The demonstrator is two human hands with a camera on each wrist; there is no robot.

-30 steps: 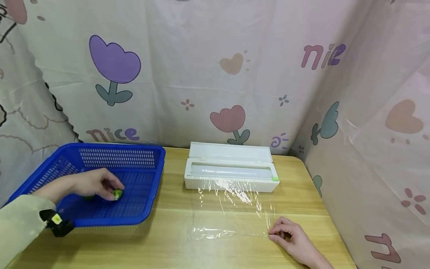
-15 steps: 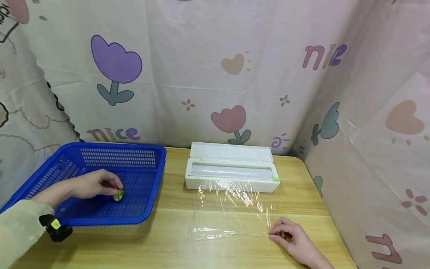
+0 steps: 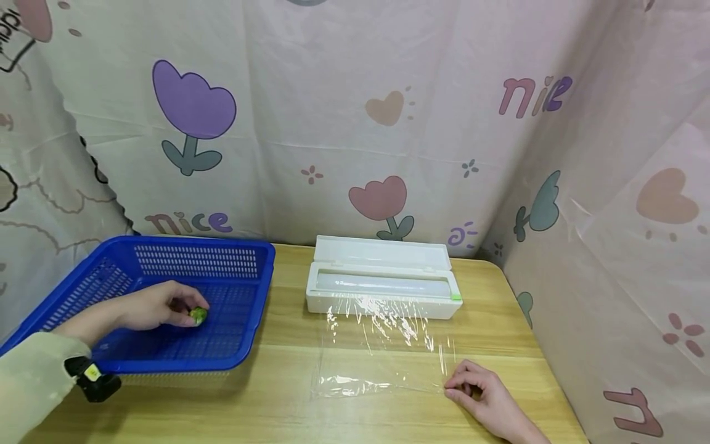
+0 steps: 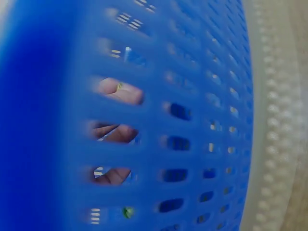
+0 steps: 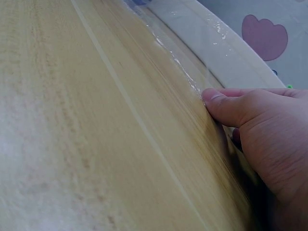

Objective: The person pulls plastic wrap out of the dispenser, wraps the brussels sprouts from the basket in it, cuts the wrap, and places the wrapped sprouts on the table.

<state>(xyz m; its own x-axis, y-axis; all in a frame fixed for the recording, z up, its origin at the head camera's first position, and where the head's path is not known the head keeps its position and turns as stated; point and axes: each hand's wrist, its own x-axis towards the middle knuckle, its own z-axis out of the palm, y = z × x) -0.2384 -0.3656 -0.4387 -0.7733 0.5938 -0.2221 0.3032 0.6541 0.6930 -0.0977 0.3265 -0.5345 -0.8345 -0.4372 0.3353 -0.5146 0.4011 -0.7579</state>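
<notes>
In the head view my left hand [image 3: 158,306] reaches down into the blue basket [image 3: 244,364] and pinches a small round green vegetable [image 3: 198,316] between thumb and fingers. Through the slots in the basket wall [image 4: 154,101], the left wrist view shows parts of my fingers and a green bit [image 4: 127,211] lower down. My right hand [image 3: 484,394] pinches the near right corner of a clear sheet of cling film [image 3: 360,385] between thumb and forefinger. The film runs back to its roll in an open white dispenser box [image 3: 383,306].
The dispenser's lid [image 3: 383,251] is folded back near the curtain [image 3: 310,123] that hangs behind the table. Wood-grain tabletop [image 3: 283,401] lies between basket and film. A dark wrist camera [image 3: 94,379] on the left sleeve overlaps the basket's near rim.
My left hand shifts the green vegetable slightly within the basket; a second green piece seen under the hand earlier is now hidden in the head view. The right hand and film stay put.
</notes>
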